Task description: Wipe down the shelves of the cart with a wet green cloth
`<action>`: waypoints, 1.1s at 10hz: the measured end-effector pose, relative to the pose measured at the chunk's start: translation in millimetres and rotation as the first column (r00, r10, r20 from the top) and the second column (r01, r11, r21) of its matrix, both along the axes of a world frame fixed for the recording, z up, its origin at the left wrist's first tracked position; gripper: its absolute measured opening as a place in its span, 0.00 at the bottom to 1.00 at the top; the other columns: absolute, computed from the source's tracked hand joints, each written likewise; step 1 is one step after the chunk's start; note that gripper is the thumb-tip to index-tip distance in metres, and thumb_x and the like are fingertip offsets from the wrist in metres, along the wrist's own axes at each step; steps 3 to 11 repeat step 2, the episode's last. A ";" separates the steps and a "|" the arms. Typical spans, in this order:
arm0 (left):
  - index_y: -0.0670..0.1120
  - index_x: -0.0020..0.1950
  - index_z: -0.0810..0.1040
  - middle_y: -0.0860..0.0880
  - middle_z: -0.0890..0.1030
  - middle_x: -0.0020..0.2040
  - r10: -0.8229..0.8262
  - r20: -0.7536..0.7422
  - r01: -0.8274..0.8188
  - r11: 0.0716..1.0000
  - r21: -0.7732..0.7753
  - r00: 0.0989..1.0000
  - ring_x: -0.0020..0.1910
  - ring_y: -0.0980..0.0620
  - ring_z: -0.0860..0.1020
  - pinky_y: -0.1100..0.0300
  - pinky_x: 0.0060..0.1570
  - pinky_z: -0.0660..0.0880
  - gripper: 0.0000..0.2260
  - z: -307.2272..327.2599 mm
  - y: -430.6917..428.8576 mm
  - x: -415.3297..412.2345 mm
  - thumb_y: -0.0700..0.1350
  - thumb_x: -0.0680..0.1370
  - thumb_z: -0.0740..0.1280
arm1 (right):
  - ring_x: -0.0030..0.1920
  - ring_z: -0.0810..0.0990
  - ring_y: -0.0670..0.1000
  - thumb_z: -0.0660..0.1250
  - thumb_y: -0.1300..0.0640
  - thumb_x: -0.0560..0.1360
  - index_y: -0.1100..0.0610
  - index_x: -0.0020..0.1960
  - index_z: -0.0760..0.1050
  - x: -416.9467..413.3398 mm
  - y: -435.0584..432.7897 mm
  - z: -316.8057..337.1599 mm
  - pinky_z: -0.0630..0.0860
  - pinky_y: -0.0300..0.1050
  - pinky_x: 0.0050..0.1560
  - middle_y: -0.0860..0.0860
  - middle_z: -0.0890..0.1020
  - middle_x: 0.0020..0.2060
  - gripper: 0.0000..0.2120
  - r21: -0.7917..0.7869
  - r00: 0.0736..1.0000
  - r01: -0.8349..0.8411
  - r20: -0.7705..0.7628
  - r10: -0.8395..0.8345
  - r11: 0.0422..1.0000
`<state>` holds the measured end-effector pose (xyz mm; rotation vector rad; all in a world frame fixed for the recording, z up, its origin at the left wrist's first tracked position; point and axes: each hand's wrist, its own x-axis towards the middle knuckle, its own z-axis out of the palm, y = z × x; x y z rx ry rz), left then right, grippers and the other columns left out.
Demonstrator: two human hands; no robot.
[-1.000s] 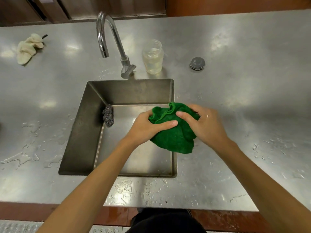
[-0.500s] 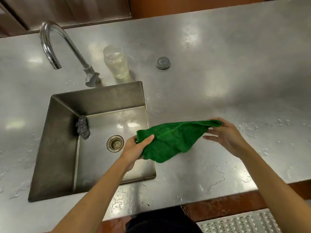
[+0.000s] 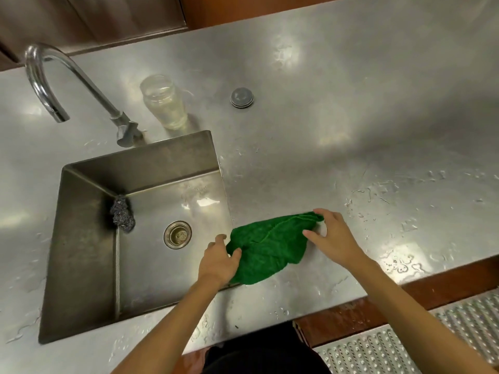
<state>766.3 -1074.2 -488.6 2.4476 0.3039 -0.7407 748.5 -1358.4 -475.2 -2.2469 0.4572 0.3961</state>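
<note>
The green cloth (image 3: 270, 249) is located at the near right corner of the sink (image 3: 89, 238), at 3 o'clock from the drain (image 3: 177, 234), spread sideways over the wet steel table (image 3: 351, 130). Whether the cloth rests on the table or is held just above it cannot be determined. The left hand (image 3: 218, 261) grasps the 9 o'clock end of the cloth, with the thumb laid over the fabric and the fingers curled beneath it. The right hand (image 3: 333, 238) grasps the 2 o'clock corner of the cloth, with the fingers curled over the bunched edge. Between the two hands the cloth sags in folds, and its 6 o'clock edge overlaps the sink rim. A steel scourer (image 3: 122, 217) lies inside the sink against the left wall, at 10 o'clock from the drain. The faucet (image 3: 54, 76) stands at 12 o'clock of the sink, its spout arching toward 9 o'clock. A clear jar (image 3: 164, 102) stands upright just beside the faucet base, at its 2 o'clock. A round grey cap (image 3: 241, 97) lies on the table at 3 o'clock from the jar, apart from it. Water droplets cover the table around the sink. A perforated metal mat (image 3: 405, 344) lies on the floor at 5 o'clock from the cloth.
</note>
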 end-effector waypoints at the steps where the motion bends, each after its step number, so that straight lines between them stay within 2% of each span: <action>1: 0.47 0.72 0.69 0.41 0.76 0.66 -0.004 -0.003 0.004 0.997 -0.073 1.000 0.63 0.43 0.77 0.50 0.63 0.75 0.22 5.2 5.3 -5.6 0.52 0.80 0.66 | 0.68 0.69 0.58 0.70 0.53 0.76 0.55 0.73 0.67 -8.2 15.3 3.8 0.67 0.49 0.69 0.58 0.65 0.70 0.27 -0.057 0.998 0.047 0.053 -0.044 0.997; 2: 0.46 0.69 0.72 0.43 0.79 0.63 0.030 0.040 -0.022 0.983 -0.184 0.999 0.58 0.46 0.79 0.54 0.57 0.76 0.18 13.7 14.3 -8.3 0.50 0.81 0.66 | 0.67 0.70 0.55 0.67 0.52 0.78 0.54 0.71 0.68 -16.5 35.5 13.1 0.65 0.44 0.66 0.55 0.67 0.69 0.23 -0.023 0.990 0.108 0.092 -0.106 0.994; 11: 0.46 0.69 0.72 0.43 0.79 0.63 0.030 0.040 -0.022 0.983 -0.184 0.999 0.58 0.46 0.79 0.54 0.57 0.76 0.18 13.7 14.3 -8.3 0.50 0.81 0.66 | 0.67 0.70 0.55 0.67 0.52 0.78 0.54 0.71 0.68 -16.5 35.5 13.1 0.65 0.44 0.66 0.55 0.67 0.69 0.23 -0.023 0.990 0.108 0.092 -0.106 0.994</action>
